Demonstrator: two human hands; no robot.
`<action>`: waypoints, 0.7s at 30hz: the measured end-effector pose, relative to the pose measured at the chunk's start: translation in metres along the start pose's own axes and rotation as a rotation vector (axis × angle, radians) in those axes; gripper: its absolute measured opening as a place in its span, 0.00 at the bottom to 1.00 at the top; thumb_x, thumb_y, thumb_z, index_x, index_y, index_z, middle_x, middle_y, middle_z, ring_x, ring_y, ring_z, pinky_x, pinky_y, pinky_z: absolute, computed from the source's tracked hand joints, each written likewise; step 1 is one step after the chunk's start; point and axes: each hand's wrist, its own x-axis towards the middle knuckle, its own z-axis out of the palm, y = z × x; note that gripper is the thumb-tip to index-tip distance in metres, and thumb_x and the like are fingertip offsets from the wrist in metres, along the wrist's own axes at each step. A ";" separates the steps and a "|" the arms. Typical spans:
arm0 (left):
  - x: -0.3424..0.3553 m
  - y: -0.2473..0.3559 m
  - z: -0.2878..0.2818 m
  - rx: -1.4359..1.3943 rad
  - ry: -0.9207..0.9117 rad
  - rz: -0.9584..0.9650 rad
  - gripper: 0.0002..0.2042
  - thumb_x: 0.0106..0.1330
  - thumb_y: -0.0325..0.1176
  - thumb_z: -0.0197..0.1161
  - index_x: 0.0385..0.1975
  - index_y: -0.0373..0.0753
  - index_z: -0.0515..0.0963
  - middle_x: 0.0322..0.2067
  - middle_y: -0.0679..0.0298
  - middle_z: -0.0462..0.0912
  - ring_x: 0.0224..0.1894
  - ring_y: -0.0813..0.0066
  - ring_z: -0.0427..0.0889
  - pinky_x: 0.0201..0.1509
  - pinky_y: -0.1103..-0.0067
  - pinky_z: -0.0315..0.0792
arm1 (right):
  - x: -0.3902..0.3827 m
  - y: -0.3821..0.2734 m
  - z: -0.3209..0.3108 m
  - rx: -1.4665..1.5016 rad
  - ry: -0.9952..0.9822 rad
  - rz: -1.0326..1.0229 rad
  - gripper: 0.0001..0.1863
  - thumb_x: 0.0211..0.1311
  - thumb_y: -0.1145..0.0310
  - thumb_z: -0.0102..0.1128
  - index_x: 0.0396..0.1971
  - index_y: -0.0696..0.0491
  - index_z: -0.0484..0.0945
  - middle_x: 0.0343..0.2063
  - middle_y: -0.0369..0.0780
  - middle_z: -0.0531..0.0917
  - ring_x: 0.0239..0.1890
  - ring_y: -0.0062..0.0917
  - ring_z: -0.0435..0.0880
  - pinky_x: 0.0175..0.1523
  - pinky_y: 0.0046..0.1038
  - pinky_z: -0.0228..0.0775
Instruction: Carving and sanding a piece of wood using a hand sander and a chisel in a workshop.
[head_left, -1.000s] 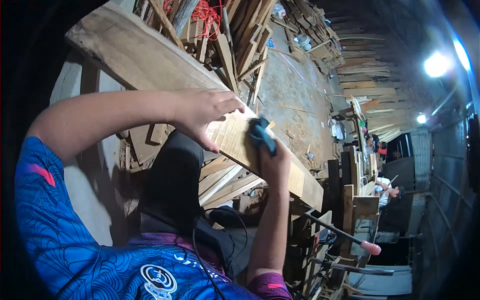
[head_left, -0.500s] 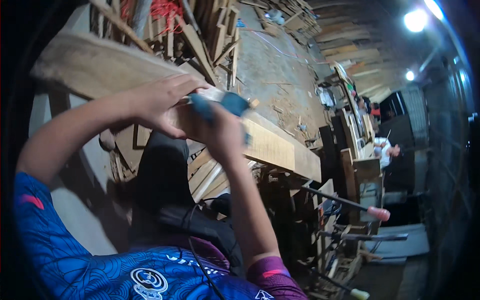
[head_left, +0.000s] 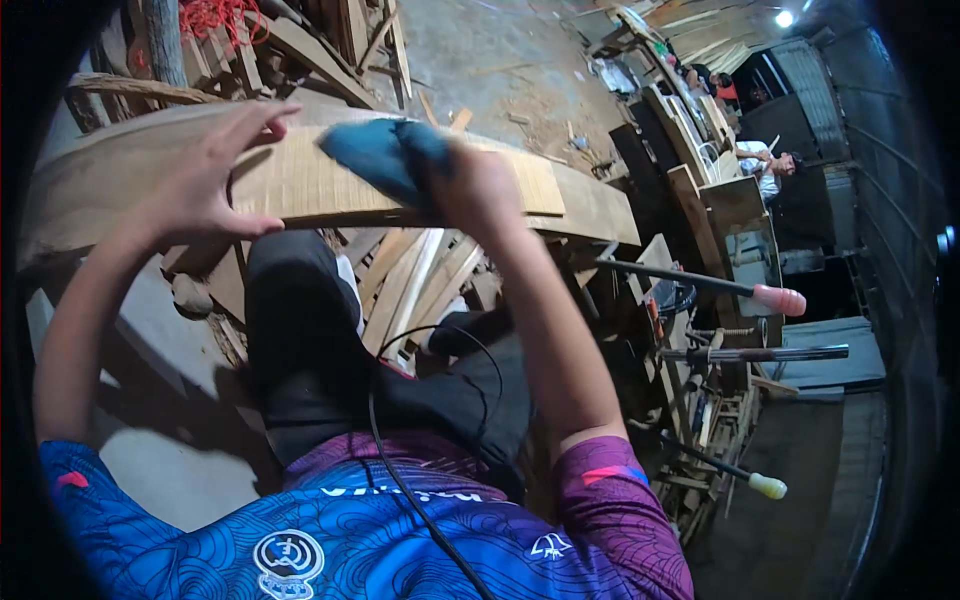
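A pale, smooth wooden board (head_left: 290, 190) lies on top of a longer, darker plank (head_left: 90, 200). My left hand (head_left: 205, 180) spans the board's left end, its thumb by the near edge and its fingers curled toward the far edge. My right hand (head_left: 480, 195) is closed around a teal and black hand-sized tool (head_left: 375, 160) over the middle of the board. Motion smears the tool, so its exact kind cannot be made out. The tool and hand hide part of the board.
Scrap wood (head_left: 410, 280) lies beneath the plank. Clamp bars with a pink handle (head_left: 778, 299) and a yellow handle (head_left: 767, 486) jut out at right. A black cable (head_left: 385, 455) hangs before my shirt. Another person (head_left: 765, 165) is farther back. Red cord (head_left: 225, 20) tops timber at upper left.
My hands have moved apart. The left has shifted left to the board's end, and the right has swung slightly right with the tool. The view has turned, showing more of the board.
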 end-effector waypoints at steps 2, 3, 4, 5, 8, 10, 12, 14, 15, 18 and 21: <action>0.000 0.001 -0.002 0.026 0.012 0.017 0.51 0.41 0.37 0.78 0.72 0.43 0.60 0.57 0.55 0.72 0.61 0.60 0.74 0.72 0.67 0.66 | -0.005 0.081 0.004 0.068 0.077 0.134 0.17 0.63 0.56 0.58 0.40 0.53 0.83 0.35 0.53 0.86 0.40 0.51 0.85 0.45 0.50 0.76; 0.005 0.005 -0.002 0.044 0.015 0.030 0.51 0.41 0.37 0.78 0.72 0.43 0.60 0.58 0.55 0.72 0.61 0.61 0.74 0.72 0.67 0.66 | -0.009 0.139 -0.003 -0.012 0.143 0.183 0.17 0.64 0.54 0.57 0.40 0.52 0.84 0.35 0.53 0.86 0.41 0.51 0.85 0.46 0.50 0.75; 0.000 -0.001 0.000 0.049 0.032 0.020 0.51 0.41 0.38 0.78 0.71 0.42 0.61 0.58 0.54 0.72 0.62 0.61 0.74 0.73 0.67 0.65 | -0.022 0.163 -0.002 -0.010 0.190 0.219 0.19 0.66 0.52 0.56 0.41 0.51 0.84 0.35 0.53 0.86 0.40 0.50 0.86 0.46 0.49 0.76; -0.004 -0.003 -0.001 0.053 0.031 0.008 0.51 0.41 0.38 0.78 0.71 0.42 0.61 0.58 0.54 0.72 0.62 0.61 0.74 0.73 0.67 0.65 | -0.032 0.177 -0.005 -0.209 0.207 0.244 0.19 0.66 0.51 0.56 0.41 0.51 0.84 0.36 0.52 0.87 0.40 0.50 0.87 0.46 0.50 0.76; 0.003 0.005 0.005 0.070 0.083 0.025 0.48 0.40 0.41 0.76 0.69 0.45 0.64 0.55 0.55 0.74 0.60 0.58 0.75 0.70 0.64 0.67 | -0.047 0.234 -0.016 -0.338 0.276 0.570 0.16 0.68 0.57 0.52 0.38 0.49 0.85 0.37 0.50 0.88 0.42 0.48 0.88 0.46 0.50 0.79; 0.003 -0.001 0.010 0.010 0.081 0.055 0.47 0.39 0.39 0.77 0.68 0.43 0.65 0.56 0.55 0.73 0.60 0.59 0.75 0.70 0.65 0.68 | -0.030 0.243 -0.015 -0.521 0.200 0.538 0.17 0.72 0.62 0.45 0.36 0.49 0.86 0.37 0.49 0.88 0.41 0.47 0.88 0.45 0.48 0.80; -0.005 0.007 0.006 -0.023 0.053 -0.027 0.46 0.40 0.38 0.76 0.67 0.40 0.66 0.56 0.56 0.72 0.60 0.62 0.74 0.70 0.68 0.68 | -0.013 0.201 -0.001 -0.249 0.265 0.510 0.16 0.71 0.62 0.46 0.39 0.50 0.84 0.37 0.49 0.88 0.44 0.45 0.88 0.44 0.44 0.80; 0.009 0.012 0.006 -0.047 0.060 0.036 0.47 0.40 0.38 0.76 0.67 0.40 0.66 0.56 0.56 0.72 0.60 0.63 0.73 0.71 0.69 0.67 | 0.004 0.191 0.008 0.333 0.155 0.505 0.11 0.64 0.65 0.53 0.41 0.53 0.79 0.37 0.53 0.86 0.41 0.48 0.86 0.44 0.48 0.77; -0.007 0.006 0.006 -0.026 0.049 -0.029 0.47 0.40 0.39 0.75 0.68 0.40 0.65 0.56 0.56 0.72 0.60 0.63 0.73 0.71 0.69 0.67 | 0.007 0.112 0.018 0.062 0.162 0.276 0.16 0.64 0.57 0.53 0.42 0.54 0.79 0.34 0.55 0.85 0.37 0.53 0.86 0.42 0.49 0.76; 0.004 0.008 0.007 -0.010 0.027 -0.042 0.48 0.41 0.40 0.75 0.69 0.41 0.65 0.55 0.57 0.72 0.61 0.63 0.73 0.72 0.68 0.66 | 0.002 0.008 0.015 0.162 -0.022 0.022 0.17 0.53 0.60 0.65 0.40 0.52 0.79 0.32 0.52 0.85 0.38 0.48 0.87 0.43 0.44 0.80; 0.003 0.010 0.012 -0.059 0.052 -0.113 0.50 0.39 0.33 0.77 0.71 0.42 0.63 0.57 0.57 0.71 0.63 0.64 0.72 0.73 0.69 0.63 | -0.009 -0.091 0.033 0.244 -0.116 -0.372 0.16 0.52 0.58 0.68 0.37 0.51 0.79 0.33 0.46 0.86 0.39 0.44 0.87 0.43 0.43 0.80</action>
